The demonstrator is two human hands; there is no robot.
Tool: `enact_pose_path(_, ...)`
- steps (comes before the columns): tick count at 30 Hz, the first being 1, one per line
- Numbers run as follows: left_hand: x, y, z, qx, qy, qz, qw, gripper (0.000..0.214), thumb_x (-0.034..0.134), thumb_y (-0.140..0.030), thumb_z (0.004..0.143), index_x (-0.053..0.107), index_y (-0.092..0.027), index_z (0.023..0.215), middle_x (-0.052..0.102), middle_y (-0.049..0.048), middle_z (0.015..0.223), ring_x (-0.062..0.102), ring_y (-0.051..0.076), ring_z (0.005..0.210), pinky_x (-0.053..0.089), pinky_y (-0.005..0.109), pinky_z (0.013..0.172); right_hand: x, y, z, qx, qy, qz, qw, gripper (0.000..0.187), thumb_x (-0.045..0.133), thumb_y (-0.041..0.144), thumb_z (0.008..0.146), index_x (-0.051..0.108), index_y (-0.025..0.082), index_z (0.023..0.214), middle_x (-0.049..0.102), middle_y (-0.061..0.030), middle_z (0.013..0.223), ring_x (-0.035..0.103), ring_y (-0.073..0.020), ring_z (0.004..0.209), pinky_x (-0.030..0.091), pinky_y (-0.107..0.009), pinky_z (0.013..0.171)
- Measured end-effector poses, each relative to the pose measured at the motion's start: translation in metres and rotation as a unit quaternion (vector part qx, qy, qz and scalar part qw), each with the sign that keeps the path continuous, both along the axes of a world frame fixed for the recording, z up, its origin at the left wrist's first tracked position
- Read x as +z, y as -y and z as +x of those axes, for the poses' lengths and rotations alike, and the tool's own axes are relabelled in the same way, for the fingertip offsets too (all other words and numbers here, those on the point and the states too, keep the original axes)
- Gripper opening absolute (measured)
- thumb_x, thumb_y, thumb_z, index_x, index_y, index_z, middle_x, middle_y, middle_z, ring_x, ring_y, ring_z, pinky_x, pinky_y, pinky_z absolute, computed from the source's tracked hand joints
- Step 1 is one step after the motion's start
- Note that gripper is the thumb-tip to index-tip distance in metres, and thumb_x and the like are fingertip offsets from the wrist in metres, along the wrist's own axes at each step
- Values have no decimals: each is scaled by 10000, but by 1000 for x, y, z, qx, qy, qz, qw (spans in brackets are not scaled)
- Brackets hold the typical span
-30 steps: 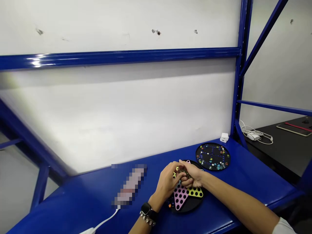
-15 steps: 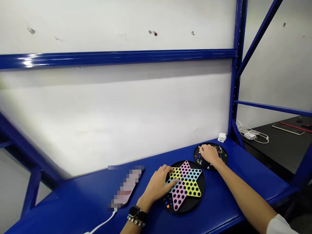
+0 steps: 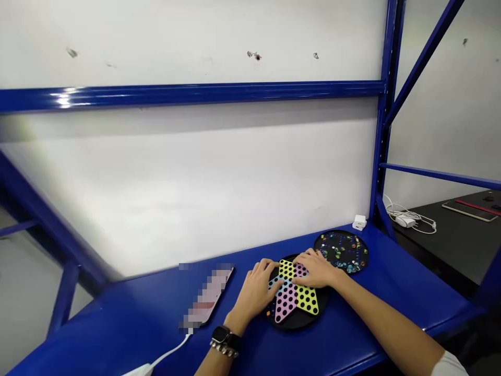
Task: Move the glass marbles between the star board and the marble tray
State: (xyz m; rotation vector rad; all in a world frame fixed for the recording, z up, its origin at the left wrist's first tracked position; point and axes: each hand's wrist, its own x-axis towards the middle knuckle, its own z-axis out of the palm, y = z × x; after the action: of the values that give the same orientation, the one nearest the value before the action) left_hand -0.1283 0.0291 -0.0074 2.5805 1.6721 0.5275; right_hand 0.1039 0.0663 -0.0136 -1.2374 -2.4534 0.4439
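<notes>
A star-shaped Chinese checkers board (image 3: 287,302), pink, yellow and light blue with black holes, sits over a round black tray (image 3: 297,325). My left hand (image 3: 256,287) grips its left side, thumb on top and fingers at the far yellow point. On the far right side, my right hand (image 3: 316,269) has its thumb on the board and its fingers over the edge, covering the right blue point. A few dark marbles and an orange piece (image 3: 268,313) show beside the board's left edge. Behind my right hand lies a second round black tray (image 3: 332,256) with many coloured glass marbles.
A phone (image 3: 209,297) on a white cable (image 3: 170,355) lies to the left. A white charger (image 3: 359,222) stands at the back right corner of the blue table (image 3: 129,324). Blue metal posts and a white wall bound the back. Cables and a tablet rest on a black table at right.
My right hand has left the marble tray and come left onto the board. The board has turned slightly, its far yellow point shifting right. My left hand stays on it. The view shifted slightly.
</notes>
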Motion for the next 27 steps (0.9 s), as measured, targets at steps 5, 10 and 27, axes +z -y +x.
enact_pose_path(5,12,-1,-9,56,-20,-30,998,243,381,-321,955,606,-230,948,640,38,1001,621,200,893,437,309,749,-2,4,-10,-58,50,12,997,589,518,703,809,642,215,1113,630,-130,1128,480,-335,1123,317,-537,994)
enact_pose_path(10,20,-1,-16,112,-14,-30,993,254,361,-288,945,594,-220,871,665,28,907,636,184,831,406,285,684,5,0,-9,-138,67,-11,988,607,542,737,760,668,183,975,645,-159,1098,495,-355,1139,267,-540,1026)
enact_pose_path(27,17,8,3,100,-110,-51,988,270,354,-308,938,604,-207,964,645,63,975,652,209,774,428,316,666,7,-5,-5,-200,102,-37,974,596,634,745,675,661,164,805,694,-130,831,662,-317,849,321,-529,981)
